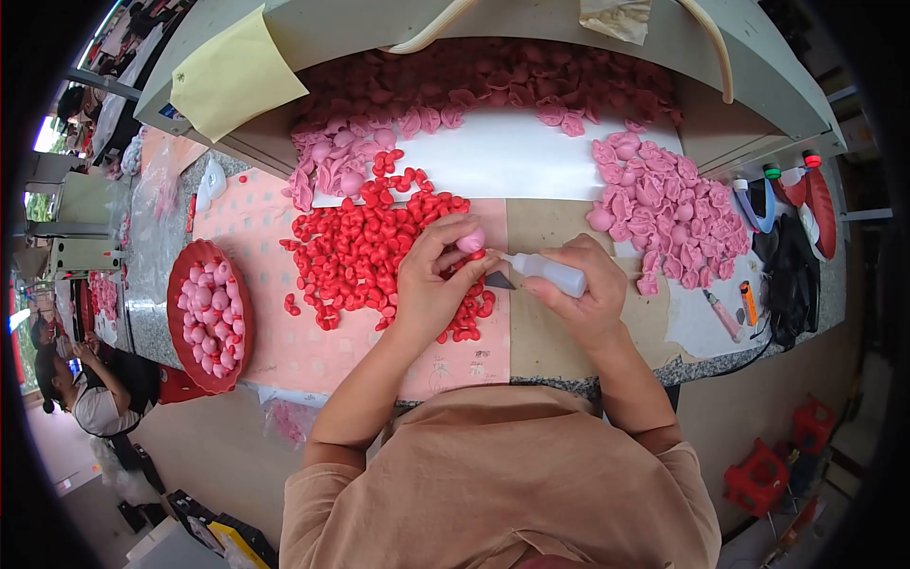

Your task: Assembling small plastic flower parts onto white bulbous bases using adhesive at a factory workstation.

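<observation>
Holding pink ball (pixel 470 240), bottle (pixel 559 275), perhaps red piece (pixel 477 254)

No text is legible; marks (pixel 462 367) dot the pink sheet (pixel 275 351).

Bowl (pixel 249 322) left of bow heap (pixel 355 256); petal pile (pixel 678 223) right.

A yellow sheet (pixel 237 76) is attached to the left of a grey hood (pixel 531 21). An orange tool (pixel 749 303) is laid near a black bundle (pixel 789 275). Red stools (pixel 756 477) are seen at lower right, a co-worker (pixel 106 403) at far left.
</observation>
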